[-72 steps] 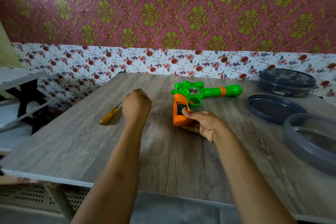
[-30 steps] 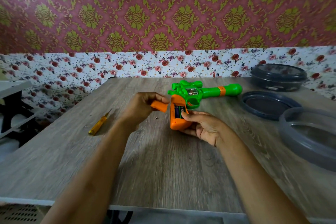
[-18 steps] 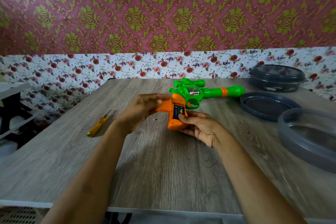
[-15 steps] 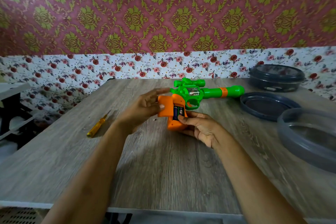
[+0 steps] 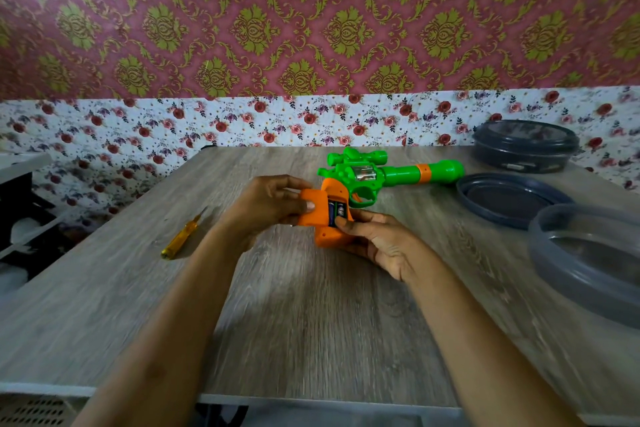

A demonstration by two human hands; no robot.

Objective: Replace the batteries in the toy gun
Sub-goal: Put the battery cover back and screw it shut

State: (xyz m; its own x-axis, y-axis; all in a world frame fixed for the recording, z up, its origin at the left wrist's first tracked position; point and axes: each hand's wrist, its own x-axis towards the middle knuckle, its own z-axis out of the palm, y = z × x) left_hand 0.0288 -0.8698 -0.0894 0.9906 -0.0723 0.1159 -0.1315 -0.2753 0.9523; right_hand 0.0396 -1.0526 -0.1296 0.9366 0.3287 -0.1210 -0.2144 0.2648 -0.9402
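The toy gun (image 5: 377,177) sits low over the middle of the worktop (image 5: 311,322). Its orange grip is turned toward the person and its green barrel points away to the right of the fingers; whether the barrel rests on the wood I cannot tell. That turn brings the open bay in the grip face-up, so the two batteries (image 5: 336,210) seated in it show between the hands. The right hand (image 5: 381,243) cups the butt from below, its fingers (image 5: 349,222) curled round the orange plastic with the thumb at the bay's edge, probably to steady the gun and keep the cells from tipping out. The left hand (image 5: 266,204) pinches the orange battery cover (image 5: 313,211) between its thumb and fingers (image 5: 277,184). It holds the cover against the grip's left edge, just beside the batteries, lined up with the bay. From this pose alone the cover could be going on or coming off. A yellow-handled screwdriver (image 5: 181,236) lies on the worktop to the left of the left fingers, near enough to pick up when the cover's screw needs it. Well to the right of the right fingers, out of the way, lie a dark lid (image 5: 509,199), a clear round tub (image 5: 588,270) and, further back, a lidded dark container (image 5: 524,146).
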